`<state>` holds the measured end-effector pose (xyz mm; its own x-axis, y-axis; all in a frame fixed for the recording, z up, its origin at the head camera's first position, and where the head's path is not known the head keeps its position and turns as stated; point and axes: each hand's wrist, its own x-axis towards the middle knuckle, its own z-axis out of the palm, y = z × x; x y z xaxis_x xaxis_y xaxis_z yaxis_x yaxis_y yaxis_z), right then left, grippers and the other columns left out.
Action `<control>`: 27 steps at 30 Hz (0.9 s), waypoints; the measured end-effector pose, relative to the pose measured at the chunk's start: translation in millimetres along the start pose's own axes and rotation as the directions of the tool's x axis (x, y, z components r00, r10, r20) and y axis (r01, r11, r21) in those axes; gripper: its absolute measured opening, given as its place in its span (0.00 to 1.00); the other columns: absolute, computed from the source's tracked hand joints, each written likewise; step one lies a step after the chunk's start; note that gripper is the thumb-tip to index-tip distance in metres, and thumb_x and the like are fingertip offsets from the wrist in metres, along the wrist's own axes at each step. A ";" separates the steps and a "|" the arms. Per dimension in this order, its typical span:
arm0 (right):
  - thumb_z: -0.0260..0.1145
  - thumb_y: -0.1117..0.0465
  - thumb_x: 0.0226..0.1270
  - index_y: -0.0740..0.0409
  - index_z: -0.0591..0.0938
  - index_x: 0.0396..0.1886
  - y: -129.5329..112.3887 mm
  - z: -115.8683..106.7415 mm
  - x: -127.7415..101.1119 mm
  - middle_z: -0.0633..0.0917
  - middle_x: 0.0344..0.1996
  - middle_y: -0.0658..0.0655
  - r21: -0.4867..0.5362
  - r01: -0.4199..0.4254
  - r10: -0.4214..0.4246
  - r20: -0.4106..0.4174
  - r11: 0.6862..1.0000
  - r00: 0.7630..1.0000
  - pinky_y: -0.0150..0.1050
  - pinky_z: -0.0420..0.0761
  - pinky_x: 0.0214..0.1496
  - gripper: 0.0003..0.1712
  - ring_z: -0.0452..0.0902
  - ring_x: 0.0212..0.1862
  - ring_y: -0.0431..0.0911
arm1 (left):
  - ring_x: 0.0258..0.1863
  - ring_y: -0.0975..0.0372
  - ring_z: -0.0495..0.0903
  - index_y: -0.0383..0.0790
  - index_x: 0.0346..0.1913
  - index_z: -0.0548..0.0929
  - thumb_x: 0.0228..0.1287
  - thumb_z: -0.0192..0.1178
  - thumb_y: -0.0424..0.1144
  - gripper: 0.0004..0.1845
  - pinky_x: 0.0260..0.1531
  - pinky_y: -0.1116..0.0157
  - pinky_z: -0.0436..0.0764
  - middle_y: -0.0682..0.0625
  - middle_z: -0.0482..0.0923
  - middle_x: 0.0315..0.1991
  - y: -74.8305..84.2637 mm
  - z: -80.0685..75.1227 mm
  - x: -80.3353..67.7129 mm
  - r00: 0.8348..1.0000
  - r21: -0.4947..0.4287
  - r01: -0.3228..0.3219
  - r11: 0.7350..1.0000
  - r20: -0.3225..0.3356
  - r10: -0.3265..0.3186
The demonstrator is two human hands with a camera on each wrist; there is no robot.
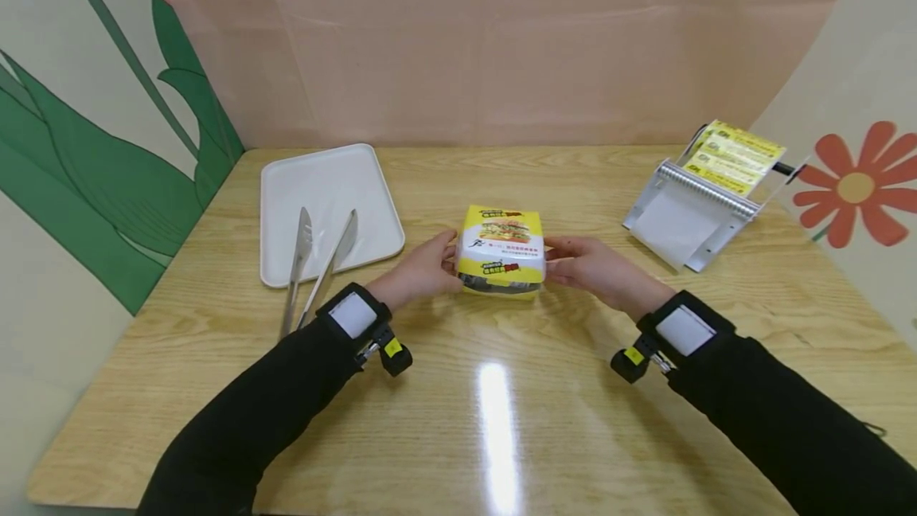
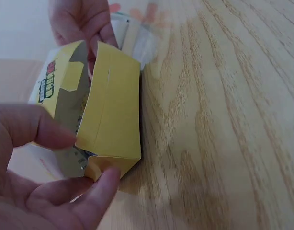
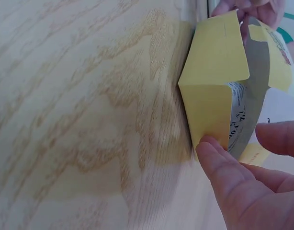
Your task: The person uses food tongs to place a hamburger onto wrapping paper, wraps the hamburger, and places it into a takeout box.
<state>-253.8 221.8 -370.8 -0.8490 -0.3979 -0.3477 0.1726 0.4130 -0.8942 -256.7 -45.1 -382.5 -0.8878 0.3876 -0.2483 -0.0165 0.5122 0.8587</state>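
Burger box [image 1: 501, 252] sits mid-tabletop [image 1: 501, 388], btwn both hands. Left hand [image 1: 423, 271] grips its left side w/ curled fingers and thumb; right hand [image 1: 595, 271] grips the right side likewise. Front flap hangs ajar.

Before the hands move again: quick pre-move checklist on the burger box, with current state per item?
1. Both hands on the box: ok. The left hand and right hand hold the burger box from opposite sides.
2. Box resting on the table: ok, its base sits on the wood.
3. Box closed: not ok. The wrist views show the front flap loose with a gap behind it.
4. Contents inside: cannot tell, only a glimpse of printed wrapper.
5. Tongs out of the way: ok, lying on the white tray, apart from the hands.
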 end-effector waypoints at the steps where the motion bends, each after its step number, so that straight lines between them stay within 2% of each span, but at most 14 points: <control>1: 0.52 0.69 0.73 0.71 0.47 0.75 0.7 0.3 0.2 0.60 0.68 0.74 -0.033 0.010 -0.010 -0.004 0.999 1.000 0.51 0.66 0.67 0.37 0.66 0.64 0.55 | 0.67 0.53 0.67 0.37 0.77 0.48 0.50 0.64 0.22 0.51 0.64 0.60 0.67 0.41 0.59 0.73 -0.5 0.3 0.2 1.000 0.006 0.002 1.000 0.010 -0.002; 5: 0.60 0.71 0.66 0.69 0.45 0.76 3.2 3.9 1.3 0.58 0.70 0.73 -0.118 0.033 -0.033 0.001 0.992 0.999 0.53 0.66 0.66 0.45 0.58 0.70 0.63 | 0.67 0.53 0.66 0.39 0.76 0.51 0.48 0.70 0.24 0.54 0.63 0.60 0.68 0.43 0.59 0.73 -2.3 4.9 1.1 1.000 0.127 -0.014 0.992 0.003 0.014; 8: 0.65 0.73 0.60 0.68 0.41 0.76 4.7 9.0 2.1 0.57 0.70 0.72 -0.144 0.052 -0.048 0.031 0.988 0.998 0.52 0.65 0.67 0.53 0.54 0.72 0.64 | 0.63 0.53 0.70 0.37 0.74 0.57 0.47 0.73 0.27 0.51 0.59 0.60 0.72 0.43 0.66 0.68 -2.1 10.3 0.2 0.998 0.235 -0.040 0.971 -0.041 0.051; 10: 0.68 0.74 0.58 0.68 0.40 0.76 5.6 11.3 2.7 0.57 0.70 0.72 -0.187 0.073 -0.065 0.045 0.980 0.997 0.52 0.64 0.67 0.57 0.54 0.71 0.65 | 0.60 0.54 0.73 0.35 0.72 0.61 0.47 0.74 0.27 0.48 0.57 0.60 0.74 0.42 0.71 0.65 -0.1 12.9 -1.6 0.995 0.273 -0.050 0.961 -0.068 0.071; 14: 0.70 0.72 0.56 0.69 0.41 0.76 6.7 13.5 4.9 0.58 0.70 0.71 -0.289 0.077 -0.071 0.030 0.954 0.997 0.52 0.66 0.66 0.58 0.56 0.70 0.65 | 0.55 0.56 0.75 0.35 0.69 0.66 0.48 0.74 0.28 0.43 0.53 0.62 0.76 0.43 0.74 0.61 3.5 14.5 -3.9 0.993 0.303 -0.037 0.952 -0.097 0.069; 18: 0.71 0.68 0.58 0.69 0.45 0.76 4.6 14.4 4.5 0.61 0.70 0.71 -0.375 0.037 -0.045 -0.013 0.926 0.999 0.49 0.74 0.60 0.56 0.63 0.67 0.64 | 0.50 0.57 0.76 0.34 0.67 0.69 0.48 0.75 0.30 0.40 0.52 0.62 0.75 0.43 0.76 0.59 4.8 14.2 -4.4 0.992 0.323 -0.022 0.946 -0.109 0.060; 21: 0.71 0.67 0.59 0.68 0.46 0.76 2.9 14.2 2.8 0.63 0.68 0.71 -0.384 0.019 -0.035 -0.035 0.923 0.999 0.48 0.76 0.58 0.54 0.68 0.65 0.63 | 0.48 0.57 0.76 0.34 0.66 0.69 0.48 0.75 0.31 0.40 0.51 0.61 0.75 0.42 0.76 0.58 5.2 14.3 -4.2 0.991 0.315 -0.013 0.949 -0.120 0.053; 27: 0.70 0.65 0.61 0.63 0.47 0.77 2.2 13.4 1.1 0.66 0.67 0.71 -0.351 0.012 -0.030 -0.047 0.936 0.998 0.50 0.74 0.59 0.53 0.71 0.62 0.61 | 0.57 0.55 0.75 0.32 0.70 0.63 0.48 0.75 0.30 0.46 0.56 0.62 0.74 0.41 0.72 0.64 1.9 17.4 -0.9 0.988 0.257 -0.014 0.966 -0.147 0.053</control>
<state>-247.7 211.2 -377.0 -0.8762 -0.3714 -0.3073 -0.0234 0.6695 -0.7424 -247.9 -31.1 -388.5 -0.9454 0.2974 -0.1333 0.1146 0.6863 0.7182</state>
